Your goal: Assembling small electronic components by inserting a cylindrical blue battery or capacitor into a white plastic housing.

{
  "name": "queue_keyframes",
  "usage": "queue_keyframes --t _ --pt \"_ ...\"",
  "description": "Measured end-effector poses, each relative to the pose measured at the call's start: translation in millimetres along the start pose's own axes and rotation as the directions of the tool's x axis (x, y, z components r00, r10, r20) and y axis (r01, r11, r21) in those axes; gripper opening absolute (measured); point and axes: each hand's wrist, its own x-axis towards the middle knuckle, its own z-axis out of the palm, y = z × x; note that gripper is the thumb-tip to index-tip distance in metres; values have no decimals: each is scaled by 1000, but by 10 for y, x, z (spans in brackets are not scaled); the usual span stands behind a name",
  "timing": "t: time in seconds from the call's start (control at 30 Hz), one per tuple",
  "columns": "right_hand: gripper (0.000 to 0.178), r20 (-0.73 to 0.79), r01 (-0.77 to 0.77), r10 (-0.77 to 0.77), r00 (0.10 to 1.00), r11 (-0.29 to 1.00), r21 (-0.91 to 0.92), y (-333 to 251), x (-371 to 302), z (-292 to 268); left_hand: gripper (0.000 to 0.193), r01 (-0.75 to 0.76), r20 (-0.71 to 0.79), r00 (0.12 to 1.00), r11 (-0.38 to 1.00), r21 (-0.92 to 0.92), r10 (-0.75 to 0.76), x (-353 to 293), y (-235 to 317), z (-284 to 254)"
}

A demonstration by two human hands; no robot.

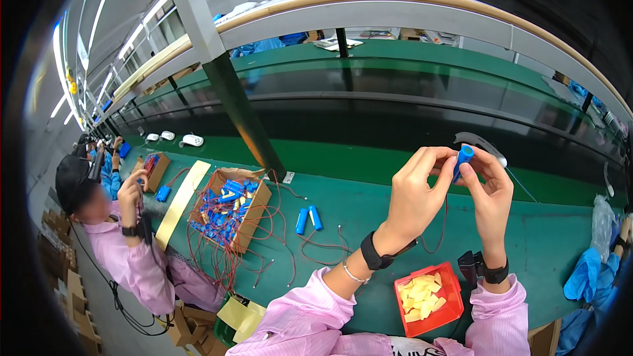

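Note:
Raised over the green bench, a blue cylindrical battery cell (463, 156) with a dark red wire hanging below is held between both hands. My left hand (418, 184) pinches it from the left with thumb and fingers. My right hand (489, 188) grips it from the other side, thumb against its near face. Below the hands, a red tray (450, 313) holds several pale yellow pieces (420, 295). Two more blue cells (308, 219) with wires lie on the bench to the left.
A cardboard box (254, 224) full of blue wired cells stands left, its wires trailing over the bench (369, 224). A yellow strip (181, 204) lies beyond it. A co-worker (125, 244) in pink sits at left. A metal post (241, 115) rises from the bench. Clear plastic (601, 224) lies right.

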Motion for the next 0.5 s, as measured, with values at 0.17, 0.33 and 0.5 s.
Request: queue_keyframes --t 0.17,0.33,0.5 --pt "30 16 -2 1 1000 1000 9 20 -9 19 9 10 -3 1000 1000 13 -10 1 -10 -21" --pt "33 28 19 -18 999 999 -35 3 -19 48 9 5 -2 1000 998 65 -5 -2 -15 -46" --pt "38 32 7 -6 999 1000 -20 30 -41 42 8 16 -3 1000 997 72 -16 6 -17 -29"
